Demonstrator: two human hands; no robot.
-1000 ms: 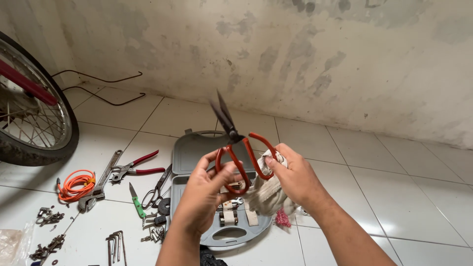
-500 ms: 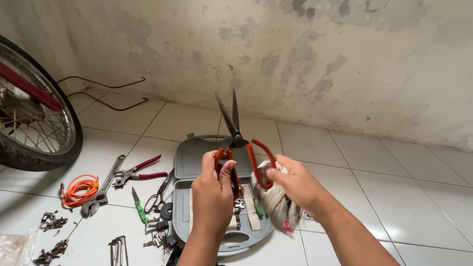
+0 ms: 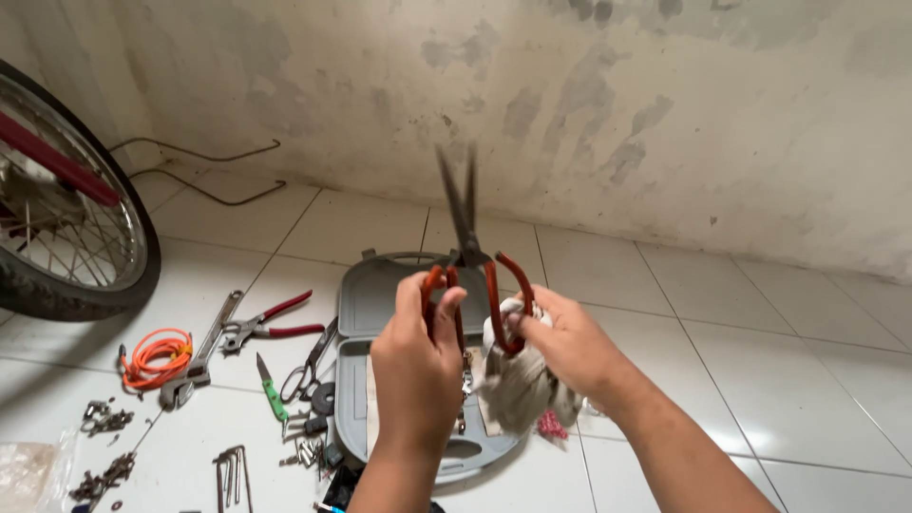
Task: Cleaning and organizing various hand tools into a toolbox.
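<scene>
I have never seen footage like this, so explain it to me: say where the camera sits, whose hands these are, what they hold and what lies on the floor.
The camera is worn on a person's head and looks down at that person's own two bare hands above a white tiled floor. The left hand grips one red handle loop of a large pair of scissors, blades pointing up and nearly closed. The right hand holds the other loop together with a pale rag. Below lies an open grey tool case. To its left lie red-handled pliers, an adjustable wrench, a coiled orange cord, a green-handled knife and loose bolts. A spoked wheel stands at the far left.
</scene>
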